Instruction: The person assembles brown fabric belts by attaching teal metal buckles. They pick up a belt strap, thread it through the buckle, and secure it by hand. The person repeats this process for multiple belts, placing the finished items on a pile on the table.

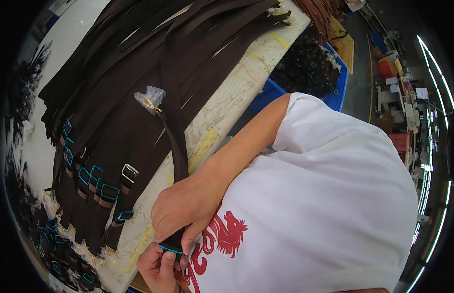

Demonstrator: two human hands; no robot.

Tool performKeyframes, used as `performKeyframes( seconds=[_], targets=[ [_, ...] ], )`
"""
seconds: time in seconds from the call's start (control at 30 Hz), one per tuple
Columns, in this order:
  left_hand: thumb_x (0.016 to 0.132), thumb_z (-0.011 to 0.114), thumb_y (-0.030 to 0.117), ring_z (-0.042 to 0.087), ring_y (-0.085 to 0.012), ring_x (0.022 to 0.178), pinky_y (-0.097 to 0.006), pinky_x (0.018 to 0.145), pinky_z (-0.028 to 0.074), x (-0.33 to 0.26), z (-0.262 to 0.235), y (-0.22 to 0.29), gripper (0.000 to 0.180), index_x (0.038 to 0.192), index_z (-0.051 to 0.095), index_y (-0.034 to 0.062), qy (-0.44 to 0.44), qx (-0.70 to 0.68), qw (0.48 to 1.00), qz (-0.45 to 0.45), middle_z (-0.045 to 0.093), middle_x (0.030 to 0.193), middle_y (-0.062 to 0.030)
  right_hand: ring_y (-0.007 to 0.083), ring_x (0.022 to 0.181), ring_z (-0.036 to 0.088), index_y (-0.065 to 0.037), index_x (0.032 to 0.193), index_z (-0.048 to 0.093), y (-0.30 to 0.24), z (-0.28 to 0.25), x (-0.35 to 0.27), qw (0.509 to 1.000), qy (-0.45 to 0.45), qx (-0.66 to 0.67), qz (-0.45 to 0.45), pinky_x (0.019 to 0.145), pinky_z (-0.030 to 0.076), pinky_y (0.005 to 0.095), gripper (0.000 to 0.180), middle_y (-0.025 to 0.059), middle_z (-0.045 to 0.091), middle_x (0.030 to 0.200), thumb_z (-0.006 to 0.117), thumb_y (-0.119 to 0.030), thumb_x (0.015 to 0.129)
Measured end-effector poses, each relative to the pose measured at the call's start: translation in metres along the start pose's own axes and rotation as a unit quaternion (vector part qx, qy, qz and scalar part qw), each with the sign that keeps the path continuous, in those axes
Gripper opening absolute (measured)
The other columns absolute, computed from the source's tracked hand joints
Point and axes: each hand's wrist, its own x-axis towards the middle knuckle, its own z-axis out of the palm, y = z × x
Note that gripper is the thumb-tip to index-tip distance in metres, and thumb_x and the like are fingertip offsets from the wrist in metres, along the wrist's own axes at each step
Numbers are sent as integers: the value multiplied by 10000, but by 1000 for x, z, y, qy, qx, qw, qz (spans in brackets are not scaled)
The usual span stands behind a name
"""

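A long dark brown strap [175,146] runs over the table edge down to my hands, close to my body. My right hand [185,207] is closed on it, fingers bent downward. Just below, my left hand [158,266] pinches a teal metal buckle [171,249] at the strap's end, thumb on its near side. The strap inside my right hand is mostly hidden. Many similar brown straps [114,97] lie side by side on the table. Several have teal buckles [110,192] at their near ends, and one has a pale gold buckle [130,172].
A clear plastic bag [150,99] with gold-coloured hardware lies on the straps. The pale table [237,78] has yellow tape along its edge. Beyond my right arm stands a blue crate [271,95] of dark buckled pieces. More buckled straps [56,239] lie past the table's lower left edge.
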Motion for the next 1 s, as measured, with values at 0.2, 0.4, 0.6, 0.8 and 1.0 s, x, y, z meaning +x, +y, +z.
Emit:
performKeyframes(
  seconds=[0.2,0.4,0.6,0.8,1.0],
  targets=[
    [1012,727,165,591,-92,657,-217,536,416,4,-2,-36,226,1088,653,-34,99,-130,986,-32,689,844,-68,361,973,689,-37,1148,651,-5,4,0,990,55,60,112,820,540,447,441,140,704,1016,890,-260,852],
    [1000,721,132,560,-66,653,-192,553,402,9,15,-34,240,1125,645,-58,125,-103,987,-2,691,875,-88,377,991,687,-10,1155,651,3,2,-7,986,48,112,118,846,542,445,451,152,713,1033,893,-245,857],
    [927,775,136,552,-77,590,-193,519,400,16,22,-33,278,1060,690,-93,25,-369,927,-66,712,865,-145,369,941,726,1,1113,696,-3,1,-7,982,81,137,104,793,552,420,432,174,745,993,891,-288,860],
    [992,688,12,603,-87,686,-238,655,479,15,-1,-11,103,1064,727,-51,2,-179,980,-88,733,870,-46,317,1031,748,-55,1200,700,-18,-14,5,969,46,96,223,875,577,395,472,132,761,1121,921,-246,829],
    [988,711,37,585,-38,662,-201,589,432,13,15,-12,96,1051,750,-23,47,-159,985,-48,735,870,-23,328,1006,752,-8,1243,709,-15,-22,8,976,-11,81,201,866,579,388,507,149,764,1099,931,-208,834]
  ],
)
